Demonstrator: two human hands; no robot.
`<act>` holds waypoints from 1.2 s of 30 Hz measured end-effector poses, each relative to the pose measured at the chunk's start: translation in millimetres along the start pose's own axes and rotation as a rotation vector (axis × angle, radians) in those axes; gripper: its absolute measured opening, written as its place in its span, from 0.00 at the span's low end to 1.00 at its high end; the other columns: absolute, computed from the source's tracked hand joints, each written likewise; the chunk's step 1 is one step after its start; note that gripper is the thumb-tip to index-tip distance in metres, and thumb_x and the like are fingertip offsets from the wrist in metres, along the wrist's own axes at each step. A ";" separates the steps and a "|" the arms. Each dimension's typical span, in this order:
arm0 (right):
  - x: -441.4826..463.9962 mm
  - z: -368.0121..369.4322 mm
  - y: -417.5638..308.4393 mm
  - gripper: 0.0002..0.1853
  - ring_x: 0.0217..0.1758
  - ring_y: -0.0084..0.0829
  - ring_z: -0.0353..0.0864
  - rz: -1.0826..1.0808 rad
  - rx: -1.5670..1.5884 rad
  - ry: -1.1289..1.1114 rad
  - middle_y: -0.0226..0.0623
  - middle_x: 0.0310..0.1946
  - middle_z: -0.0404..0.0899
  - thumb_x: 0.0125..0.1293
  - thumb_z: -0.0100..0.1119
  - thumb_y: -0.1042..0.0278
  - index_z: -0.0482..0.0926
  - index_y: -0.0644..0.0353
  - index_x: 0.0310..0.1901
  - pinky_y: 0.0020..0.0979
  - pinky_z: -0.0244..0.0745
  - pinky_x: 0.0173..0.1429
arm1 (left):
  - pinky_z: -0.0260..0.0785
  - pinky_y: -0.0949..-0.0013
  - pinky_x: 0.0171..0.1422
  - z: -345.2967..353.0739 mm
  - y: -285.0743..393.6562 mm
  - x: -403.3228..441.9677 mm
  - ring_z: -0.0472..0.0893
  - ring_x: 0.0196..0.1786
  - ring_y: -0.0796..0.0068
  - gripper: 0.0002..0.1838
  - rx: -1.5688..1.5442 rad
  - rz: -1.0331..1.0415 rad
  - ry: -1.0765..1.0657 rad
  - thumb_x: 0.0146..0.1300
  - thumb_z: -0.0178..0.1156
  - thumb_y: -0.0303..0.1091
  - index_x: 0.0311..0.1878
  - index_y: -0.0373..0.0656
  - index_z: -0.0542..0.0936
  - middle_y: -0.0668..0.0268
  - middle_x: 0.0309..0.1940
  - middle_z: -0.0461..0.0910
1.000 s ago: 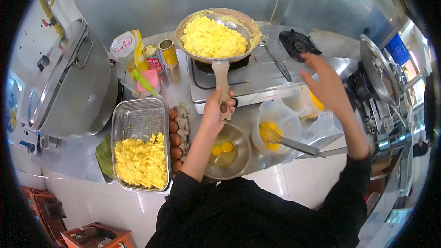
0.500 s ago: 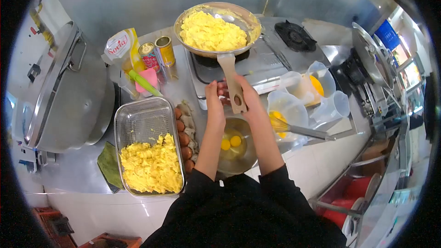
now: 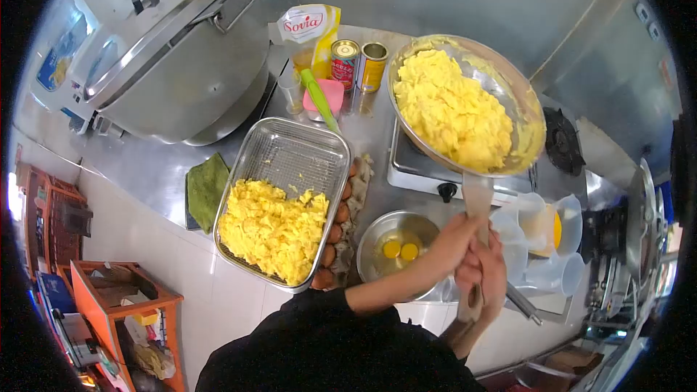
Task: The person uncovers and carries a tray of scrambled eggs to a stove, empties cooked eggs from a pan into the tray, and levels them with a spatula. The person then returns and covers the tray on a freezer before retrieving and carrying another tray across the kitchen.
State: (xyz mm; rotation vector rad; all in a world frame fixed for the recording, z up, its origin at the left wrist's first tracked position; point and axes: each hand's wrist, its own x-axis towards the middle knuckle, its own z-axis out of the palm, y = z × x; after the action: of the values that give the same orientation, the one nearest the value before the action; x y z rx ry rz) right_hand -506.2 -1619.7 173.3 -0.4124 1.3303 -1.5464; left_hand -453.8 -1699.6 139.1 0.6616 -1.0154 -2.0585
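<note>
Both my hands grip the long handle [image 3: 478, 196] of a frying pan [image 3: 532, 138], which is raised and tilted above the stove. Scrambled eggs [image 3: 450, 109] are heaped in it. My left hand [image 3: 456, 241] is closed on the upper part of the handle, and my right hand [image 3: 494, 276] wraps it lower down. To the left, a metal mesh tray [image 3: 298, 149] holds more scrambled eggs [image 3: 276, 232] in its near half. Close to my left forearm is a steel bowl [image 3: 369, 243] with two egg yolks [image 3: 392, 249] showing.
A gas stove [image 3: 421, 167] sits beneath the pan. Brown eggs in a carton [image 3: 354, 229] line the tray's right side. Plastic jugs [image 3: 570, 272] and a whisk handle [image 3: 524, 305] are at right. Behind the tray stand two cans [image 3: 372, 65] and a large pot [image 3: 196, 72].
The pan has come up toward me and tilted, and my hands have closed together around its handle. My view has turned left, so the tray and bowl appear further right.
</note>
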 end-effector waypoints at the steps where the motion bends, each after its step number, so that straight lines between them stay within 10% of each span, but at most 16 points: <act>1: -17.9 -0.3 -6.3 0.16 0.28 0.18 0.71 0.050 0.028 -0.051 0.30 0.32 0.70 0.60 0.45 0.68 0.65 0.60 0.50 0.18 0.67 0.27 | 0.65 0.75 0.21 0.8 -3.4 -0.7 0.73 0.21 0.79 0.17 -0.013 0.025 -0.026 0.61 0.44 0.45 0.33 0.41 0.74 0.68 0.19 0.73; 5: -43.1 35.4 -2.0 0.17 0.30 0.22 0.70 -0.112 -0.423 0.071 0.33 0.31 0.70 0.61 0.43 0.66 0.63 0.55 0.52 0.19 0.67 0.30 | 0.66 0.76 0.25 -21.8 45.4 -37.0 0.72 0.23 0.82 0.19 -0.247 -0.256 -0.211 0.62 0.44 0.48 0.38 0.40 0.73 0.70 0.19 0.73; 7: -62.0 42.9 2.3 0.17 0.29 0.23 0.69 -0.315 -0.515 0.030 0.36 0.30 0.70 0.62 0.42 0.65 0.60 0.54 0.53 0.20 0.66 0.30 | 0.66 0.78 0.24 -16.3 41.7 -78.3 0.72 0.23 0.84 0.22 -0.036 -0.010 -0.092 0.62 0.45 0.51 0.45 0.41 0.71 0.67 0.25 0.74; 12: -116.3 112.4 24.0 0.19 0.19 0.20 0.66 -0.026 0.424 -0.105 0.33 0.25 0.68 0.62 0.42 0.71 0.57 0.52 0.56 0.19 0.63 0.18 | 0.69 0.76 0.38 -49.3 131.9 -130.3 0.75 0.36 0.80 0.22 -0.043 -0.423 -0.300 0.62 0.45 0.50 0.50 0.43 0.69 0.65 0.35 0.73; 14: -148.3 136.3 25.4 0.27 0.16 0.19 0.64 -0.003 0.177 0.019 0.29 0.19 0.65 0.57 0.51 0.72 0.54 0.55 0.58 0.22 0.62 0.18 | 0.69 0.77 0.35 -63.1 100.7 -153.4 0.76 0.35 0.78 0.22 -0.170 -0.297 -0.393 0.62 0.44 0.51 0.50 0.44 0.68 0.65 0.32 0.74; 17: -116.3 103.7 77.3 0.14 0.14 0.20 0.66 -0.667 -0.573 0.233 0.30 0.21 0.68 0.62 0.45 0.68 0.61 0.56 0.49 0.22 0.62 0.16 | 0.70 0.76 0.28 -92.4 88.0 -178.9 0.77 0.31 0.76 0.23 -0.226 -0.298 -0.468 0.62 0.43 0.52 0.48 0.42 0.68 0.64 0.29 0.74; 20: -169.0 122.2 98.5 0.08 0.14 0.19 0.66 -0.348 -0.405 0.367 0.29 0.21 0.68 0.64 0.42 0.66 0.67 0.56 0.42 0.20 0.62 0.16 | 0.69 0.75 0.26 -119.1 81.2 -167.1 0.76 0.29 0.77 0.22 -0.518 -0.589 -0.715 0.63 0.43 0.51 0.50 0.43 0.67 0.66 0.29 0.74; 22: -210.4 184.9 61.1 0.07 0.13 0.18 0.63 0.038 0.112 0.238 0.29 0.20 0.67 0.65 0.42 0.64 0.69 0.55 0.35 0.18 0.60 0.16 | 0.66 0.74 0.20 -100.1 97.0 -212.5 0.75 0.22 0.76 0.22 -0.272 -0.328 -0.379 0.63 0.42 0.51 0.47 0.43 0.69 0.69 0.20 0.70; 24: -188.9 178.6 58.6 0.06 0.17 0.21 0.67 -0.264 -0.037 0.132 0.31 0.22 0.69 0.64 0.43 0.66 0.70 0.54 0.38 0.20 0.63 0.20 | 0.66 0.74 0.20 -102.9 97.2 -199.5 0.75 0.23 0.76 0.22 -0.133 -0.361 -0.443 0.63 0.42 0.51 0.50 0.42 0.67 0.70 0.20 0.69; 26: -211.9 211.5 79.2 0.11 0.29 0.27 0.72 -0.852 -1.232 0.565 0.32 0.30 0.72 0.62 0.46 0.67 0.71 0.61 0.43 0.25 0.68 0.33 | 0.65 0.74 0.19 -113.5 72.9 -203.6 0.74 0.21 0.76 0.22 -0.086 -0.395 -0.401 0.63 0.43 0.51 0.50 0.42 0.65 0.70 0.20 0.70; 32: -166.9 167.3 78.8 0.17 0.41 0.32 0.71 -0.937 -1.113 0.519 0.34 0.40 0.71 0.59 0.46 0.72 0.67 0.63 0.50 0.25 0.68 0.44 | 0.68 0.72 0.25 -112.5 69.0 -236.7 0.74 0.22 0.75 0.18 -0.071 0.151 -0.303 0.63 0.44 0.49 0.37 0.42 0.68 0.65 0.24 0.73; 36: -197.4 186.1 84.8 0.15 0.31 0.23 0.69 -0.384 0.112 -0.038 0.30 0.30 0.69 0.62 0.44 0.71 0.66 0.61 0.50 0.17 0.63 0.31 | 0.70 0.73 0.31 -105.6 73.4 -209.5 0.75 0.27 0.76 0.18 -0.037 0.212 -0.300 0.62 0.46 0.48 0.42 0.41 0.69 0.64 0.29 0.74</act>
State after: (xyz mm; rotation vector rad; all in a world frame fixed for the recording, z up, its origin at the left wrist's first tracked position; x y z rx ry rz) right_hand -237.7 -1543.8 227.5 -0.6514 1.1736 -1.9084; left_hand -226.2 -1611.0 166.6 0.2165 -1.1580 -2.0180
